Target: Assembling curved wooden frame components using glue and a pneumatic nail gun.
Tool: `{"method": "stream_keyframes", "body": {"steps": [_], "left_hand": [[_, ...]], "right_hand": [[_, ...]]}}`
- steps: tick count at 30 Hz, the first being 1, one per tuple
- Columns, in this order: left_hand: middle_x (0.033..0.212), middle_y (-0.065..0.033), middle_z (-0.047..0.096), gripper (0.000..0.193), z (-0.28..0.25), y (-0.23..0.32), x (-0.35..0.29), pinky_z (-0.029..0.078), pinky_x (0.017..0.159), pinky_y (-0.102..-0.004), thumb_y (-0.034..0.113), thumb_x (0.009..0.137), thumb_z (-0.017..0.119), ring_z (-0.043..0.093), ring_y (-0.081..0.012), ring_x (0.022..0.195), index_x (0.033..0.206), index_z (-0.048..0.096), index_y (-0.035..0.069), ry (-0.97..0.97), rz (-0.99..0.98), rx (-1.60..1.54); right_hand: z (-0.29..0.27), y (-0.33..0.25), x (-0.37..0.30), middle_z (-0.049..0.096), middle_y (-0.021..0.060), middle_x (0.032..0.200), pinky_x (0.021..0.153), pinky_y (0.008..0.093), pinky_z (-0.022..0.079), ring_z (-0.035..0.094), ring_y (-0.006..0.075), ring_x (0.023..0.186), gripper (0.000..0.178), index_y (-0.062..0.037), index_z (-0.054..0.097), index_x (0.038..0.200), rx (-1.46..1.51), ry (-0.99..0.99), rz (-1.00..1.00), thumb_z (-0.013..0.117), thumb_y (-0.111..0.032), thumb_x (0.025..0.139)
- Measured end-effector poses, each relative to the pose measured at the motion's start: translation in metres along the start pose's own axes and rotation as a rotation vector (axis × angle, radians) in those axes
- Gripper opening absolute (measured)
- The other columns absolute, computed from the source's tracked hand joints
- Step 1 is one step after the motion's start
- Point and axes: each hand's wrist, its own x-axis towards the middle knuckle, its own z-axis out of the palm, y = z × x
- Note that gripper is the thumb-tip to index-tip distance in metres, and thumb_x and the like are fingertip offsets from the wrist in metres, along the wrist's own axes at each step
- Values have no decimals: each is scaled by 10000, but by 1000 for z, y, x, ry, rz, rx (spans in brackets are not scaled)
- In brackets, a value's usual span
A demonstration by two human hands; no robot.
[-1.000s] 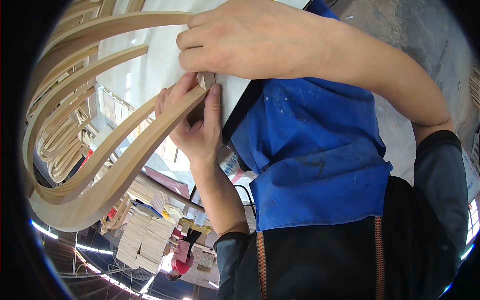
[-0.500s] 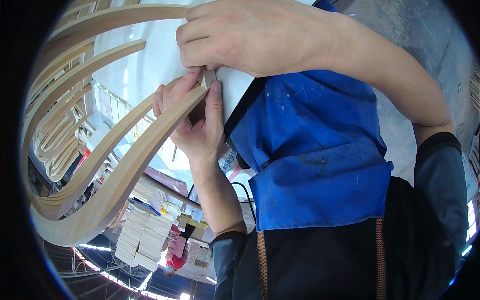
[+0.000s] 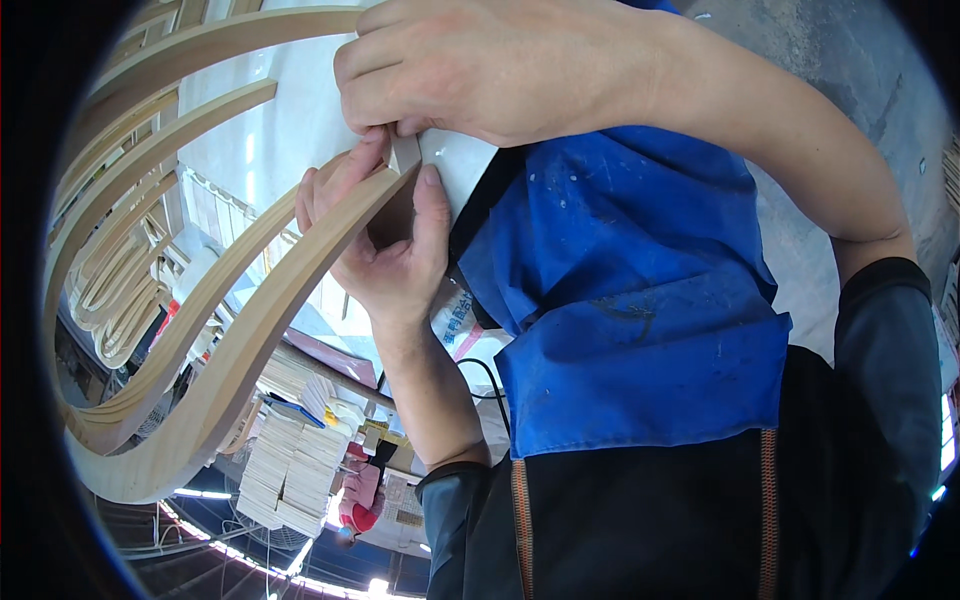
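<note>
The left hand (image 3: 385, 275) comes up from the lower part of the view and holds the near end of a long, pale, smoothly curved wooden piece (image 3: 250, 320). Its grip is closed around this end: the fingers are on the far side, and the thumb (image 3: 431, 215) stands upright on the near side, close by the wood. The right hand (image 3: 470, 75) reaches in from the right, directly above the left one, with its fingers bent and drawn together. The fingertips are turned down to the same wooden end, but what they hold is hidden, so I cannot tell on what its grip is clamped.

The curved wooden piece goes from the hands down to the lower left, where it bends in a wide arc. Behind it runs a second curved strip of pale wood (image 3: 215, 285). An upper pale wooden arc (image 3: 230, 38) passes to the right hand and is covered there. Under the hands is a white, shiny tabletop (image 3: 300, 95). A blue cloth apron (image 3: 640, 300) lies over the person's black garment (image 3: 640, 520). Farther away are a stack of pale wooden strips (image 3: 285, 475) and another person in pink and red clothes (image 3: 362, 500).
</note>
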Motion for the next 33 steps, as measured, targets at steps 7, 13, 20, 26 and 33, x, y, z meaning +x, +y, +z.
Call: {"method": "stream_keyframes", "body": {"steps": [7,13,20,26,33], "left_hand": [[1182,-20,818,418,-1,-2,-4,392,1210,-468,115,886,878,719,-216,1068,1287,762,110,18,-69,-18],[1174,-23,822,413,-4,-1,-4,376,1251,-491,115,883,883,730,-220,1058,1277,762,103,7,-64,30],[1170,-26,822,423,-2,0,-3,337,1282,-526,88,888,871,733,-227,1062,1293,750,99,-8,-40,46],[1197,-29,819,429,-5,-2,-3,312,1295,-542,59,903,855,733,-237,1093,1312,735,103,-39,-44,39],[1246,-32,808,425,-5,-3,-5,303,1295,-547,49,913,858,726,-241,1120,1314,731,109,-56,-41,81]], "right_hand": [[-17,-10,1,649,116,1000,879,382,582,633,278,954,131,-34,672,1000,82,-34,107,617,-147,1039],[-11,-8,1,663,123,1005,883,396,594,653,296,959,139,-33,687,995,157,4,85,613,-141,1042],[-16,-6,-1,693,149,1023,885,424,608,694,321,954,138,-19,704,995,189,-16,108,621,-125,1028],[-4,1,6,713,166,1029,874,435,614,720,334,938,99,-9,713,1004,132,-34,70,637,-70,988],[4,5,-4,715,157,996,795,404,603,701,327,865,202,-10,709,1020,295,402,-36,633,82,856]]}}
